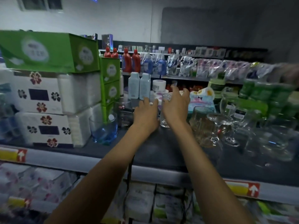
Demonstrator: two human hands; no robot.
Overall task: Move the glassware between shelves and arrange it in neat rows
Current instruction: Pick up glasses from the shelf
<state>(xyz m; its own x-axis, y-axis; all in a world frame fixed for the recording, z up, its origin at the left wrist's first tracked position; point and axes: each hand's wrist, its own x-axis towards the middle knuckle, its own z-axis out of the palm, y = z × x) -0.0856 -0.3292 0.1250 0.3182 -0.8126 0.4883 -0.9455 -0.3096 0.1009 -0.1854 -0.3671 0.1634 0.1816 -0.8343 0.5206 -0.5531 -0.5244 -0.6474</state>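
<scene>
Early yet — clear glassware (203,126) stands unsorted on the dark shelf (161,151); right hand (175,109) spread wide at a tall clear tumbler (165,122) — left hand (145,113) grip unclear.

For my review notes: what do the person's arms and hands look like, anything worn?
Both forearms are bare: no sleeves, gloves, watch or bracelet in view. The left hand shows a small glint on one finger, possibly a ring; blur leaves it unsure. The right hand wears nothing.
</scene>
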